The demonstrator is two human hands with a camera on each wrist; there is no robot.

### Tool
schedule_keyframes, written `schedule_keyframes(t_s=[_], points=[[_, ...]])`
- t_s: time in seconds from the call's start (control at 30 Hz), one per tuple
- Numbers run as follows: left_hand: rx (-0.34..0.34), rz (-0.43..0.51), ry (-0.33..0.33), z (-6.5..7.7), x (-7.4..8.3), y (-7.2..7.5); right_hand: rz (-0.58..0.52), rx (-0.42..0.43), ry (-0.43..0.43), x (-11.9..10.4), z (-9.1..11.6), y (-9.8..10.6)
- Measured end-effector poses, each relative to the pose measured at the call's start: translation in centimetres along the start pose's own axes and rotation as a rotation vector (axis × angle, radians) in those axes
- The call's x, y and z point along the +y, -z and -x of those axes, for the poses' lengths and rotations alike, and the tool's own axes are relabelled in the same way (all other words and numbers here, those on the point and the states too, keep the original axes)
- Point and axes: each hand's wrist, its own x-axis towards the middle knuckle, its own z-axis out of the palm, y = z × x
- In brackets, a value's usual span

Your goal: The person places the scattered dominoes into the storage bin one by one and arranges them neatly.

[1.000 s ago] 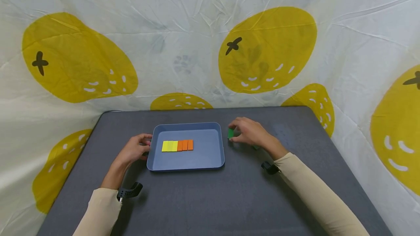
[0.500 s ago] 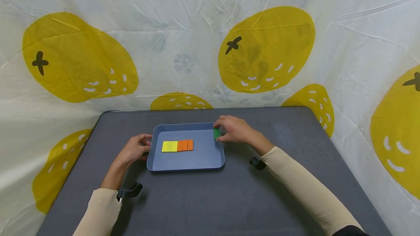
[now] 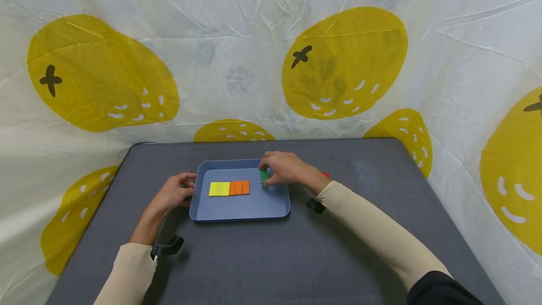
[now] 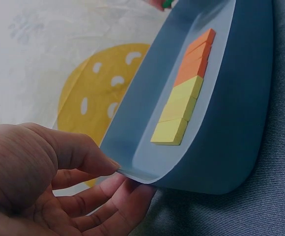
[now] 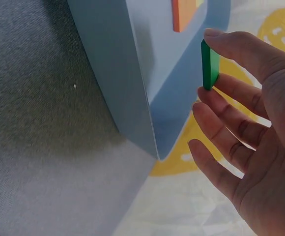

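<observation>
My right hand pinches a small green rectangular tile between thumb and fingertips. It holds the tile upright over the right part of the blue tray. Inside the tray, three yellow tiles and three orange tiles lie flat in one row, yellow at the left. At the tray's left end my left hand grips the rim, thumb on top and fingers beneath in the left wrist view. A gap separates the green tile from the last orange one.
The tray stands on a dark grey table. Something small and red lies on the table right of the tray, partly hidden by my right wrist. A white curtain with yellow fruit prints hangs behind the table.
My right hand has carried the green tile leftward, from beside the tray to over its inside. The red thing has come into sight behind the wrist. My left hand has stayed put.
</observation>
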Motion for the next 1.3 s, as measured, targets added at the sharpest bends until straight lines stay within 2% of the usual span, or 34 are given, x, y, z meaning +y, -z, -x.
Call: schedule_keyframes(t_s=[0.17, 0.63, 0.97, 1.3], points=[[0.006, -0.004, 0.004, 0.0, 0.1, -0.1, 0.038, -0.042, 0.031, -0.5, -1.3, -0.5], [0.007, -0.011, 0.007, -0.1, 0.2, -0.1, 0.187, -0.18, -0.002, -2.4, -4.3, -2.4], [0.003, -0.013, 0.001, 0.0, 0.3, 0.0, 0.211, -0.179, -0.017, -3.0, -4.5, -2.9], [0.01, -0.015, -0.002, -0.1, -0.1, -0.2, 0.187, -0.164, -0.016, -3.1, -4.1, -2.9]])
